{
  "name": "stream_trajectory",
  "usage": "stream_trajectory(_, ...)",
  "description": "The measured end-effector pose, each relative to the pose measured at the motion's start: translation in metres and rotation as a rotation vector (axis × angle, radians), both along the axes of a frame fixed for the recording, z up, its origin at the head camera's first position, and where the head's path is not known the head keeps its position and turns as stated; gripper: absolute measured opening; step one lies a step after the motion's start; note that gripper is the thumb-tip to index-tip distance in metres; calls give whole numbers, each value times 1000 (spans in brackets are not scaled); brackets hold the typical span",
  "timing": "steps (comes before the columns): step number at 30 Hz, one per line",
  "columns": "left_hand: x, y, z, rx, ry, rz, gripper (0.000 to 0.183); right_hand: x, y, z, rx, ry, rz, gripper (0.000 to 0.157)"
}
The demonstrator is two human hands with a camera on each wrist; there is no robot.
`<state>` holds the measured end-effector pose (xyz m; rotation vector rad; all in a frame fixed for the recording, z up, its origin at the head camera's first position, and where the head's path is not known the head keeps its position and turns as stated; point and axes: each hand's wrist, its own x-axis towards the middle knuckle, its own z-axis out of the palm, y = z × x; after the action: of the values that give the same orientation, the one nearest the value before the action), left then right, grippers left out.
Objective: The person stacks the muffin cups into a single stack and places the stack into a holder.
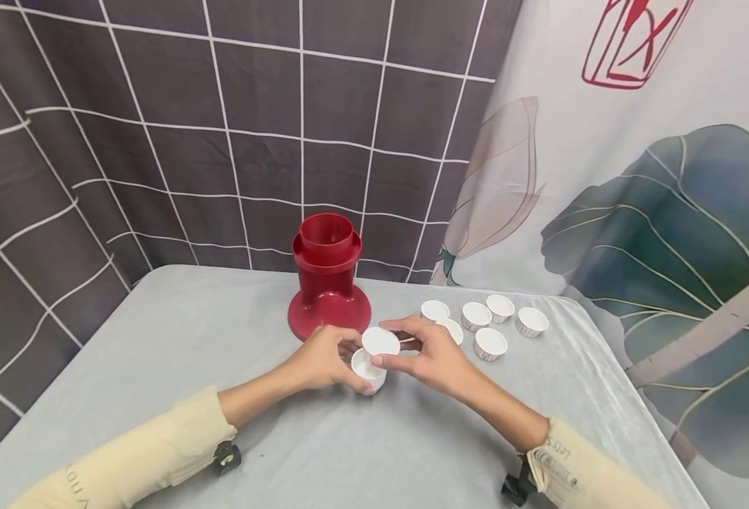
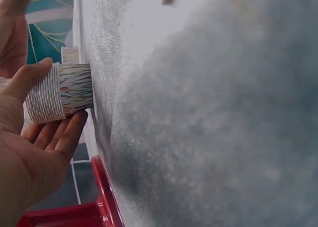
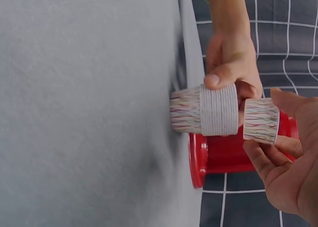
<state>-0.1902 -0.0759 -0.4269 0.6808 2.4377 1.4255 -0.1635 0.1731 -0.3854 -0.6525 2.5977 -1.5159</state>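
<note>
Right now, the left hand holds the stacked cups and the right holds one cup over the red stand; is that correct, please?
Not over the red stand: the head view shows the right hand holding one cup over the stacked cups.

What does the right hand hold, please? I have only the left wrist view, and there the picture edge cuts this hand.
Observer: In the right wrist view, the right hand pinches a paper cup with coloured lines on its side.
Operator: Thank you. Are there other cups farther away?
Observer: Yes, the head view shows six beyond the right hand; more could be hidden behind it.
Operator: And the red stand, of which I see only the lower part?
Observer: In the head view it is upright, with a round, open top.
</note>
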Motion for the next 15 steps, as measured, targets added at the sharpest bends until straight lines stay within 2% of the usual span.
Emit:
stream_trajectory(9, 1, -2, -1, 18, -27, 12, 50, 2, -6, -6, 15, 16, 35, 54)
stream_trajectory(15, 1, -1, -2, 14, -45, 22, 49, 2, -8, -11, 64, 35, 50, 55)
